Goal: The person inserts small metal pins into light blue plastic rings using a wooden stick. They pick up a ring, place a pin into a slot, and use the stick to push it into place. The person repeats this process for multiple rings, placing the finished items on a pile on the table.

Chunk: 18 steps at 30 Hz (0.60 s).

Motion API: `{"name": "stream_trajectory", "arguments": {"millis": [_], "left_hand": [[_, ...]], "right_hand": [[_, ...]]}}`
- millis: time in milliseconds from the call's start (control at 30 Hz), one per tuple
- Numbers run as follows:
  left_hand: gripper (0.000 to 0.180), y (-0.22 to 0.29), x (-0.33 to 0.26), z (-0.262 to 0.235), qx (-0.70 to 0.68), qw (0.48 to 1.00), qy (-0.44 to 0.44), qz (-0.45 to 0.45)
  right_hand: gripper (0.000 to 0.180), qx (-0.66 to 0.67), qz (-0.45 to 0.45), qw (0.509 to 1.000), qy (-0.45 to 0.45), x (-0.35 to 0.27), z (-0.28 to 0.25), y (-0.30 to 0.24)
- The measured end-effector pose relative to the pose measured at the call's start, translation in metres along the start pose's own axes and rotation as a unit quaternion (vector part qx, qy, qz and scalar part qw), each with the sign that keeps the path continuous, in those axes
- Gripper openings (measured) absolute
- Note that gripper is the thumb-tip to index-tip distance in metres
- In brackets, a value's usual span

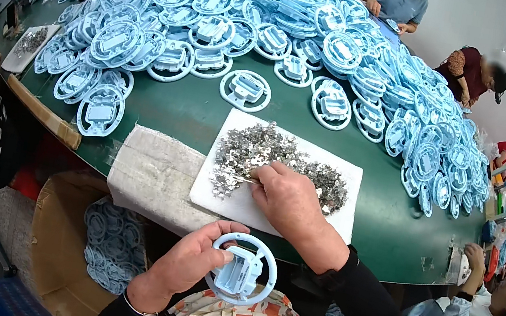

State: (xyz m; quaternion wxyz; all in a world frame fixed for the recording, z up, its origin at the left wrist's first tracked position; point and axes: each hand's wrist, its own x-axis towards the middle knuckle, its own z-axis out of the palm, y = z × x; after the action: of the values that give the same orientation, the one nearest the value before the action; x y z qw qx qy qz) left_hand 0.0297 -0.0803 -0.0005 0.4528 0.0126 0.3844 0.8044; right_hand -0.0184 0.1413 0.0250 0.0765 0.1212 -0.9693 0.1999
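My left hand (pixel 189 260) grips a light blue toy steering wheel (pixel 243 273) by its left side, thumb over the rim, above my lap. The boxy hollow in its middle faces up. My right hand (pixel 292 202) is closed over a heap of small silvery metal pieces (pixel 263 144) on a white foam tray (pixel 339 224). From its pinched fingers a thin, light-coloured tool that looks like tweezers (pixel 241 178) points left into the pieces. Its far end is too small to make out.
A large pile of blue steering wheels (pixel 213 2) covers the back of the green table (pixel 173 113). A whitish cloth pad (pixel 152 174) lies left of the tray. Below stands a cardboard box (pixel 50 231) with more wheels. Other people sit around the table, one person (pixel 469 311) at right.
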Motion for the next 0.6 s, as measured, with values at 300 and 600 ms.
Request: {"name": "stream_trajectory", "arguments": {"millis": [300,600], "left_hand": [[0.033,0.011,0.021,0.014,0.094,0.993,0.052,0.048],[0.029,0.014,0.022,0.025,0.163,0.982,0.082,0.057]], "right_hand": [[0.016,0.043,0.033,0.998,0.039,-0.008,-0.001,0.002],[0.006,0.009,-0.016,0.998,0.055,-0.011,-0.013,0.014]]}}
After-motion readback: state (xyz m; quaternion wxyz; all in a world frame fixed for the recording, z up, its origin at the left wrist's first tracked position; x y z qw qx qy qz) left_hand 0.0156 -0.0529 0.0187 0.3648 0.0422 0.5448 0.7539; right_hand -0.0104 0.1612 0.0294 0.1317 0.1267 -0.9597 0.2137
